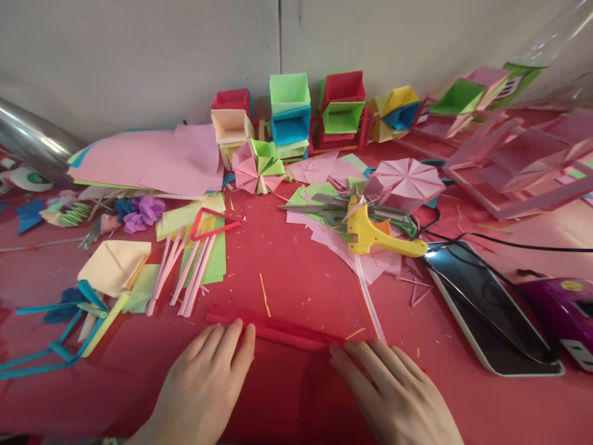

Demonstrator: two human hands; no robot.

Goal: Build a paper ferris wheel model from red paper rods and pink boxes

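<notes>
1. The red paper (290, 334), looking like a narrow roll, is lying near the front edge of the tabletop (259, 241), around the middle, between the two hands.
2. The left hand (210, 361) is resting its fingers on the left part of the paper; the right hand (389, 377) is touching the right end.
3. About the grip: in both hands, the fingers are lying over the paper. Whether they are also pinching it, I cannot tell, because the undersides are not showing.
4. In my judgement, the hands are rolling or smoothing the paper. For a good result, both should be pressing equally, since uneven pressure may be making a cone.
5. The roll is slanting a little, its right end being nearer to the front edge.
6. A yellow scrap (264, 295) is lying just beside; it should not be getting under the paper.
</notes>
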